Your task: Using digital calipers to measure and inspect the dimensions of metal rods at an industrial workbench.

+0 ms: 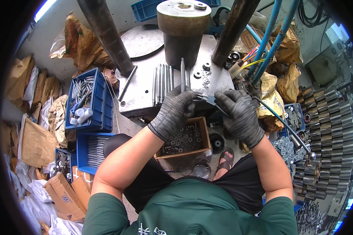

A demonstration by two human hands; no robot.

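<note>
My left hand (171, 112), in a grey glove, is closed around a slim metal shaft (182, 72) that points up and away over the front of the metal bench plate (139, 94). My right hand (241, 114), gloved too, grips a pair of pliers (211, 100). The jaws reach left to my left fingers, close to the shaft's lower part; the fingers hide whether they touch it. Beyond my left hand lies a row of similar shafts (161, 82). Small bearings (198, 75) and several thin rings (204, 82) rest on the plate right of the held shaft.
A thick steel cylinder (180, 39) stands behind, between two dark posts (108, 37) (235, 31). Below my hands is a box (184, 154) of small round parts. Blue bins (102, 105) stand at left; blue hoses (276, 39) and stacked metal tubes (325, 137) are at right.
</note>
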